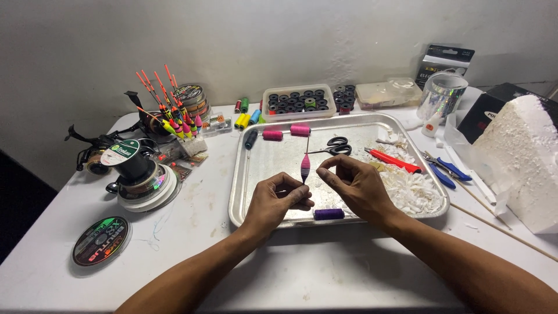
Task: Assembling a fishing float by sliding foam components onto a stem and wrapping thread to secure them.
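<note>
Both hands up over the metal tray (244, 174). Left hand (278, 200) curled, fingertips pinching the lower end of a small fishing float (305, 166), pink and dark-banded, held upright. Right hand (354, 183) just beside it, thumb and forefinger pressed together near the float's thin top stem; whether they grip a thread there, cannot tell.

Purple thread spool (329, 214) lies on the tray's near edge, between the wrists. Scissors (334, 145) and a red-handled knife (394, 161) further back on the tray, white shavings (415, 189) to the right.

Rack of finished floats (171, 110) stands well apart on the left, near line spools (139, 174). White foam block (514, 157) at far right.
</note>
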